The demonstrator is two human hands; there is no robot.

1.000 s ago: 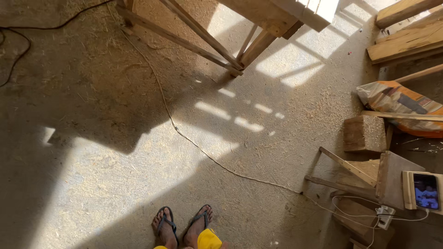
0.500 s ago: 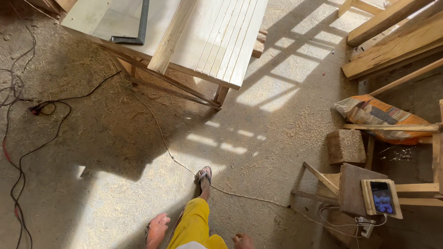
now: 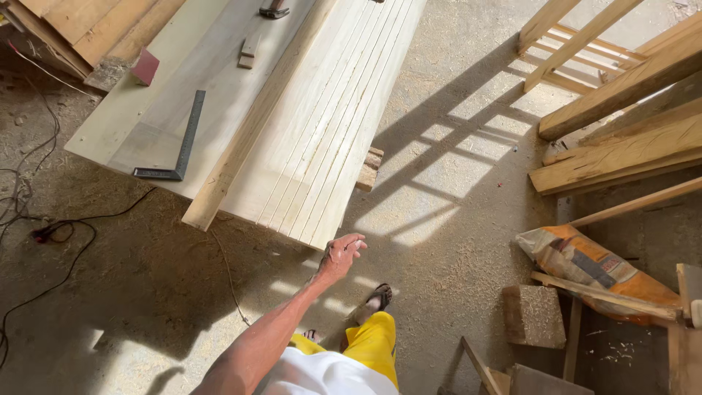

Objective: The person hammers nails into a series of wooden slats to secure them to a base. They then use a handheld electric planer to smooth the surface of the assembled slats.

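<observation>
Surface (image 3: 157,132), wooden, up and left of the hand; row of pale boards (image 3: 329,124) lying on it, their near ends just above the hand; steel square (image 3: 179,143) farther left. Left hand (image 3: 340,256): empty, fingers loosely curled, touching nothing. Right hand: unseen. Best approach: grip board ends squarely.

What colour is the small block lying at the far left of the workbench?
The small block is dull red, seen in the head view.
</observation>
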